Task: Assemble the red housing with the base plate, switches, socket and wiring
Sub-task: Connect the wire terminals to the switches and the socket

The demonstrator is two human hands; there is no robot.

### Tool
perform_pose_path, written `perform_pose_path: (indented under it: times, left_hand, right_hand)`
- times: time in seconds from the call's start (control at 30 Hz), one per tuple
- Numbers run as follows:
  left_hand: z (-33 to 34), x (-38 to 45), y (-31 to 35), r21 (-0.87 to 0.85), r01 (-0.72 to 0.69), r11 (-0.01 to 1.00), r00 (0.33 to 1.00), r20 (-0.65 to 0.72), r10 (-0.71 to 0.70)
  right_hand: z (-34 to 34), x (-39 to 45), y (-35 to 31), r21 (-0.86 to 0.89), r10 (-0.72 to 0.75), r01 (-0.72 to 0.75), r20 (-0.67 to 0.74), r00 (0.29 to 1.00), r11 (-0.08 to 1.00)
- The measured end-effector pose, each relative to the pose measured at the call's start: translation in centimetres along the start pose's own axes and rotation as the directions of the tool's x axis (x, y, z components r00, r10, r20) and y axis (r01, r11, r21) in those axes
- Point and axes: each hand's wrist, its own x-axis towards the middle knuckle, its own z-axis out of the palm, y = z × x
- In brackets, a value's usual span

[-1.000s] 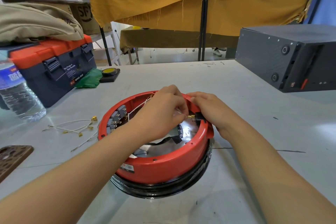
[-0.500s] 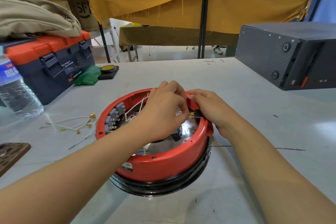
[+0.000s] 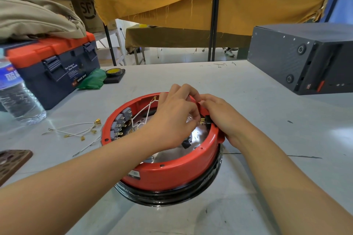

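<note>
Little has shifted since the earlier frames: both hands stay at the far right rim of the red housing, only the view has tilted slightly. The housing sits open side up on a black ring on the grey table, with the shiny base plate inside. The left hand pinches something small over the brass terminals of the black socket; what it pinches is hidden. The right hand grips the rim at the socket. Grey switches line the left inner wall, with white wiring nearby. Loose wires lie beside the housing.
</note>
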Motion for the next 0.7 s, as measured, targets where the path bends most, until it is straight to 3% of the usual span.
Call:
perform_pose_path:
  times: [0.7]
  left_hand:
    - [0.09, 0.01, 0.15, -0.059, 0.041, 0.997, 0.999, 0.030, -0.040]
  right_hand:
    - [-0.02, -0.05, 0.08, 0.017, -0.001, 0.001, 0.006, 1.000, 1.000]
